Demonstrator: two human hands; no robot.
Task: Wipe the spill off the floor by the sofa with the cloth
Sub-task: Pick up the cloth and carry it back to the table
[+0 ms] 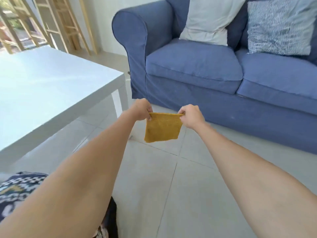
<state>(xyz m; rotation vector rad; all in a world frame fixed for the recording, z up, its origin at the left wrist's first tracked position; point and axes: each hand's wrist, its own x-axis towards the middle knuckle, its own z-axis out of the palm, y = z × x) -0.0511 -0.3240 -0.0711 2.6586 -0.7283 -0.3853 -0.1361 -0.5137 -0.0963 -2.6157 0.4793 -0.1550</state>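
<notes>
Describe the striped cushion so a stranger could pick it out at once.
Start at the blue sofa on the right side of the room. Two cushions lean against its back above the seats. The striped cushion is the one farther from the rolled armrest, covered in fine blue and white broken lines, while the plain cushion beside it is pale grey with no pattern.

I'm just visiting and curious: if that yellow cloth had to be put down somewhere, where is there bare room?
Both hands, left hand and right hand, pinch the cloth by its top corners. Bare patches: the tiled floor between the white table and the sofa, the visible tabletop, and the sofa's front seat cushions. The sofa's back is crowded with two pillows.
</notes>
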